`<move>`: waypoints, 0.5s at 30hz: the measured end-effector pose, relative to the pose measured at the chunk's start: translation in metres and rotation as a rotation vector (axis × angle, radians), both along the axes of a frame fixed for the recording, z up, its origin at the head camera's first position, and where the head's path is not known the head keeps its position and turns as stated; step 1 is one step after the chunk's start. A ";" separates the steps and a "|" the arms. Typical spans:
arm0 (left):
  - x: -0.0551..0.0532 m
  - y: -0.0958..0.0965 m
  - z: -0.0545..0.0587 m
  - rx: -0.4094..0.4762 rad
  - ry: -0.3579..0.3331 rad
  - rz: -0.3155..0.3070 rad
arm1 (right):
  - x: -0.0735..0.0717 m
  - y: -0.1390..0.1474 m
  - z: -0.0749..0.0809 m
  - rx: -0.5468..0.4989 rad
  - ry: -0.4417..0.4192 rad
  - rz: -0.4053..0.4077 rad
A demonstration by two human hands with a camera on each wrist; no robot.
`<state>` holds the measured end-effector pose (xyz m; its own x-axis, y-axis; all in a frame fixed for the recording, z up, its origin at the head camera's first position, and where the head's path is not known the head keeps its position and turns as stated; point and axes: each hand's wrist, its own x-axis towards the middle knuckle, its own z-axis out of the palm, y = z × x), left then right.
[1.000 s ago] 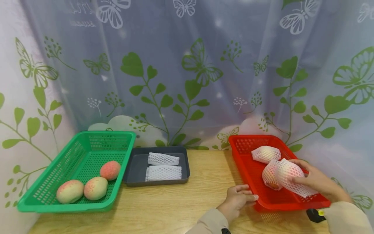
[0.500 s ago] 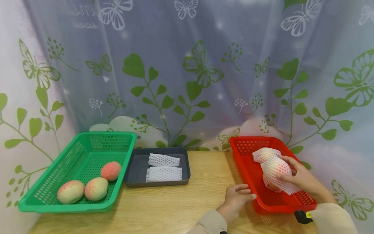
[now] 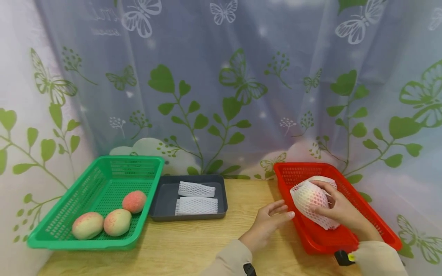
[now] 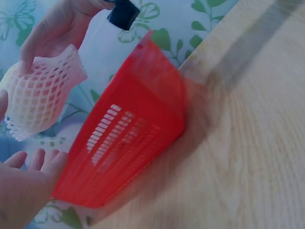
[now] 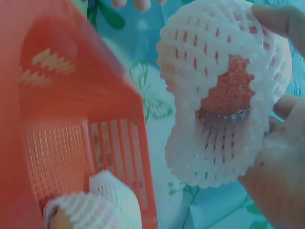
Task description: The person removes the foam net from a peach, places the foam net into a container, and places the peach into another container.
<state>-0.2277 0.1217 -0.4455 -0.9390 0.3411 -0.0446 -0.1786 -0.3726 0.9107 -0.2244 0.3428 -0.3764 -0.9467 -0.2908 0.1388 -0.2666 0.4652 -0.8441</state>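
Observation:
My right hand [image 3: 345,214] holds a peach in a white foam net sleeve [image 3: 309,201] above the red basket [image 3: 324,243]. In the right wrist view the sleeve's [image 5: 214,157] open end shows, with part of the pink peach [image 5: 231,88] bare inside. Another netted peach [image 3: 330,180] is partly hidden behind it in the head view. Two netted peaches lie in the basket in the right wrist view, one of them in front [image 5: 86,212]. My left hand [image 3: 266,226] is beside the basket's left rim, fingers loosely extended, holding nothing.
At the left a green basket [image 3: 145,226] holds three bare peaches, one of them pink [image 3: 134,201]. A dark grey tray [image 3: 165,191] beside it carries flat foam net sleeves [image 3: 198,206]. A patterned curtain [image 3: 207,76] hangs behind the wooden table [image 3: 193,245].
My right hand has carried the netted peach leftward over the basket. My left hand has come off the basket's left rim, moving slightly up and left.

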 end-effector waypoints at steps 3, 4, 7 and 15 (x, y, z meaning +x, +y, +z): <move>-0.003 -0.010 0.001 -0.002 0.017 -0.029 | -0.001 -0.011 -0.002 -0.016 0.016 0.034; -0.004 -0.013 0.002 0.004 0.016 -0.036 | -0.002 -0.014 -0.003 -0.017 0.030 0.047; -0.006 -0.022 0.003 0.022 0.010 -0.047 | -0.006 -0.025 -0.009 -0.030 0.080 0.083; -0.010 -0.047 0.006 0.130 0.016 -0.092 | -0.011 -0.059 -0.021 -0.106 0.052 0.176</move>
